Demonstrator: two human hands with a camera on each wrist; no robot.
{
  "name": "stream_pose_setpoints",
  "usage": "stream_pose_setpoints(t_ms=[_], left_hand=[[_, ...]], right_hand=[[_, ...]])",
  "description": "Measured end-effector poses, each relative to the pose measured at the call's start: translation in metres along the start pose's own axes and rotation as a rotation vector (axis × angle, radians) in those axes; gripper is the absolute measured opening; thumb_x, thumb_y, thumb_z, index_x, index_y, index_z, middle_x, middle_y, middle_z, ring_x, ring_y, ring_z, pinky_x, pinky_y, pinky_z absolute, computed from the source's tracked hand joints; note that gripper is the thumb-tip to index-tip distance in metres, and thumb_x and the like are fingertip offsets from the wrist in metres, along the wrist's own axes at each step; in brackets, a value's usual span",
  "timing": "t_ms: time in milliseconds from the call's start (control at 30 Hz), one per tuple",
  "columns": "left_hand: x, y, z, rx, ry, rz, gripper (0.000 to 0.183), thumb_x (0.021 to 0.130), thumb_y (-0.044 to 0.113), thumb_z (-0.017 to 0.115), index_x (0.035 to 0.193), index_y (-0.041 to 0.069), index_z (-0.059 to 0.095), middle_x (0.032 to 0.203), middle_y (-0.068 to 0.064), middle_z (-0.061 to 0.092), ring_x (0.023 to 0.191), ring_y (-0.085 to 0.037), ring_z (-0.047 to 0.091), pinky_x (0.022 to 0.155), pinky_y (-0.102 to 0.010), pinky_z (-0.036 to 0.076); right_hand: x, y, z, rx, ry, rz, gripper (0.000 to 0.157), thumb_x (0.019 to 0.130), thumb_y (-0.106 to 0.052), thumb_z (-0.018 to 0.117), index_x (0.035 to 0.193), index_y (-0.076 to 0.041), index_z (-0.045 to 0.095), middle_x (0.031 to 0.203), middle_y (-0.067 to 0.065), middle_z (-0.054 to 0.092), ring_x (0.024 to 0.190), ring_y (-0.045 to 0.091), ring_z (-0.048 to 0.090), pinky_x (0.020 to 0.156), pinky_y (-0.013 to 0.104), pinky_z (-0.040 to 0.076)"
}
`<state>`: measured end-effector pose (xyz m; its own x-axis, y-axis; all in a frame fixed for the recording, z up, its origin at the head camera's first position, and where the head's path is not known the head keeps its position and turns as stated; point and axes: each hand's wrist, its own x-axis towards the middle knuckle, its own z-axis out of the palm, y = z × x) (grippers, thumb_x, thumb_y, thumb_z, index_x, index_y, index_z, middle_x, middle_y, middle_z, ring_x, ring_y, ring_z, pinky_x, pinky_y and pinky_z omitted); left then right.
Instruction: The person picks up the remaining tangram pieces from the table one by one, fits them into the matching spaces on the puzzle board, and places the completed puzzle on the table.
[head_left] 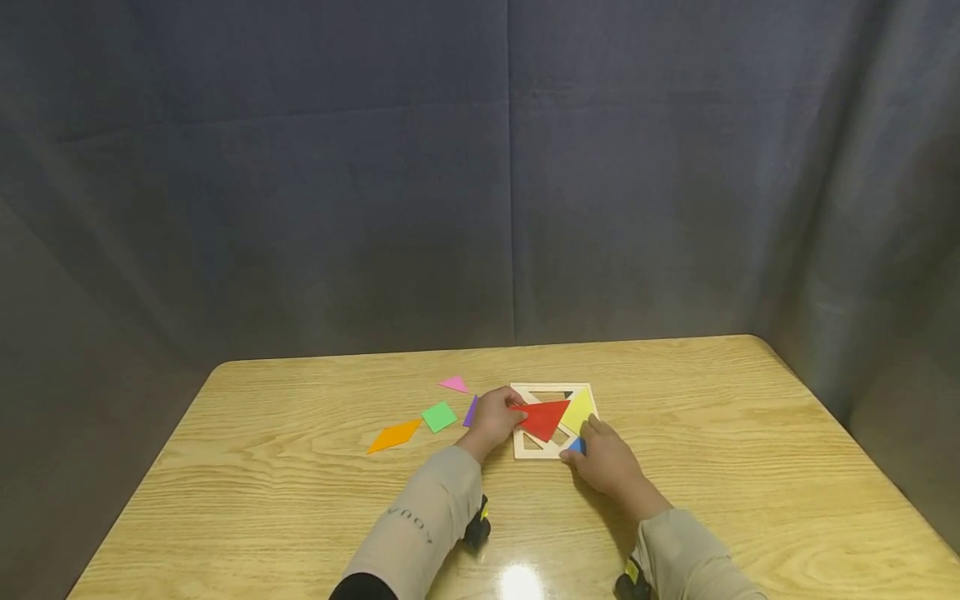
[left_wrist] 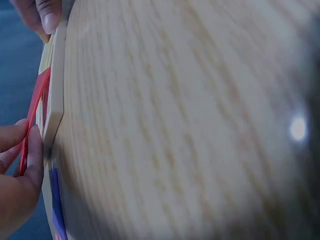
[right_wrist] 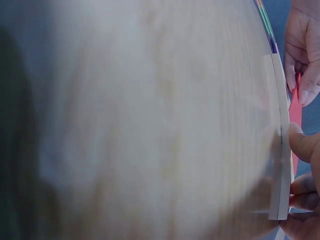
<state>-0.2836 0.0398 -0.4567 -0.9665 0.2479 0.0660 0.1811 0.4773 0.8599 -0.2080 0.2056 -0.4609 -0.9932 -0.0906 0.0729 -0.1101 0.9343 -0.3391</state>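
Observation:
Between the thumb and fingers of my left hand, a red triangle is pinched, tilted above a light wooden tangram tray. The left wrist view shows the red triangle edge-on, close over the tray's rim. My right hand grips the tray's near right corner, its thumb on the front edge and fingers along the right side. A yellow piece lies in the tray's right part. Beside the right thumb a blue piece shows, partly covered by the hand.
Left of the tray lie a purple piece, partly behind the left hand, a green square, an orange parallelogram and a pink triangle. All rest on a wood-grain table. A dark curtain hangs behind it.

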Motion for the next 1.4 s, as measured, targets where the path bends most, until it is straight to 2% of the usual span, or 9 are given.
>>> stream_pose_setpoints(t_ms=[200, 700, 800, 933, 1033, 1167, 1233, 1367, 1400], left_hand=[[0.002, 0.004, 0.003, 0.145, -0.005, 0.059, 0.013, 0.071, 0.002, 0.067, 0.083, 0.001, 0.060, 0.079, -0.005, 0.058, 0.076, -0.017, 0.052, 0.067, -0.026, 0.042], [0.005, 0.006, 0.006, 0.192, 0.042, 0.060, 0.014, 0.075, 0.002, 0.063, 0.089, 0.000, 0.060, 0.085, -0.009, 0.053, 0.084, -0.023, 0.051, 0.075, -0.029, 0.041], [0.012, -0.002, 0.012, 0.210, 0.062, 0.075, 0.016, 0.076, 0.001, 0.062, 0.091, 0.000, 0.060, 0.088, -0.010, 0.053, 0.086, -0.024, 0.051, 0.077, -0.031, 0.041], [0.047, -0.059, 0.037, 0.217, 0.113, 0.203, 0.015, 0.076, 0.012, 0.065, 0.089, 0.007, 0.060, 0.084, -0.005, 0.051, 0.078, -0.017, 0.050, 0.069, -0.025, 0.041], [0.056, -0.069, 0.038, 0.182, 0.081, 0.175, 0.016, 0.074, 0.014, 0.067, 0.088, 0.008, 0.061, 0.083, -0.003, 0.051, 0.078, -0.016, 0.050, 0.068, -0.024, 0.041], [0.023, -0.015, 0.012, 0.198, 0.031, 0.061, 0.017, 0.077, 0.004, 0.062, 0.093, 0.000, 0.059, 0.089, -0.010, 0.052, 0.086, -0.024, 0.052, 0.075, -0.029, 0.042], [0.013, 0.001, 0.006, 0.224, 0.025, 0.065, 0.016, 0.079, 0.002, 0.060, 0.094, -0.003, 0.058, 0.089, -0.012, 0.051, 0.086, -0.025, 0.051, 0.075, -0.028, 0.042], [0.017, 0.003, 0.006, 0.250, -0.004, 0.058, 0.017, 0.078, 0.003, 0.060, 0.095, -0.001, 0.058, 0.089, -0.011, 0.051, 0.087, -0.024, 0.051, 0.077, -0.028, 0.042], [0.027, -0.012, 0.013, 0.242, 0.011, 0.109, 0.016, 0.079, 0.008, 0.060, 0.094, 0.003, 0.059, 0.088, -0.008, 0.050, 0.085, -0.020, 0.051, 0.076, -0.026, 0.041]], right_hand=[[-0.002, 0.000, -0.001, 0.023, 0.017, -0.009, 0.050, 0.079, -0.029, 0.060, 0.105, 0.013, 0.050, 0.119, 0.032, 0.040, 0.110, 0.043, 0.037, 0.090, 0.047, 0.032], [0.000, -0.002, -0.002, 0.014, -0.014, 0.004, 0.053, 0.080, -0.027, 0.060, 0.110, 0.014, 0.047, 0.121, 0.032, 0.038, 0.112, 0.043, 0.035, 0.091, 0.047, 0.030], [0.000, 0.000, -0.001, 0.009, -0.025, 0.013, 0.055, 0.080, -0.029, 0.059, 0.111, 0.014, 0.047, 0.122, 0.032, 0.037, 0.112, 0.043, 0.034, 0.091, 0.047, 0.030], [0.001, 0.002, 0.001, 0.013, -0.023, 0.022, 0.055, 0.079, -0.030, 0.060, 0.110, 0.014, 0.047, 0.122, 0.032, 0.037, 0.113, 0.043, 0.034, 0.091, 0.047, 0.030], [0.001, 0.001, 0.001, 0.009, -0.021, 0.019, 0.053, 0.079, -0.029, 0.060, 0.109, 0.014, 0.048, 0.122, 0.032, 0.037, 0.112, 0.043, 0.034, 0.091, 0.047, 0.030], [-0.001, -0.001, -0.001, 0.015, -0.027, 0.020, 0.053, 0.079, -0.028, 0.060, 0.110, 0.014, 0.048, 0.121, 0.032, 0.038, 0.113, 0.043, 0.034, 0.091, 0.047, 0.030], [-0.001, -0.001, -0.002, 0.018, -0.031, 0.023, 0.053, 0.079, -0.028, 0.060, 0.110, 0.014, 0.047, 0.121, 0.032, 0.038, 0.113, 0.043, 0.033, 0.091, 0.047, 0.030], [-0.002, -0.001, -0.002, 0.015, -0.023, 0.015, 0.054, 0.079, -0.028, 0.060, 0.110, 0.014, 0.047, 0.121, 0.032, 0.038, 0.113, 0.043, 0.034, 0.090, 0.048, 0.030], [-0.001, -0.001, -0.002, 0.013, -0.020, 0.012, 0.053, 0.079, -0.028, 0.060, 0.110, 0.014, 0.047, 0.121, 0.032, 0.038, 0.112, 0.043, 0.034, 0.090, 0.048, 0.031]])
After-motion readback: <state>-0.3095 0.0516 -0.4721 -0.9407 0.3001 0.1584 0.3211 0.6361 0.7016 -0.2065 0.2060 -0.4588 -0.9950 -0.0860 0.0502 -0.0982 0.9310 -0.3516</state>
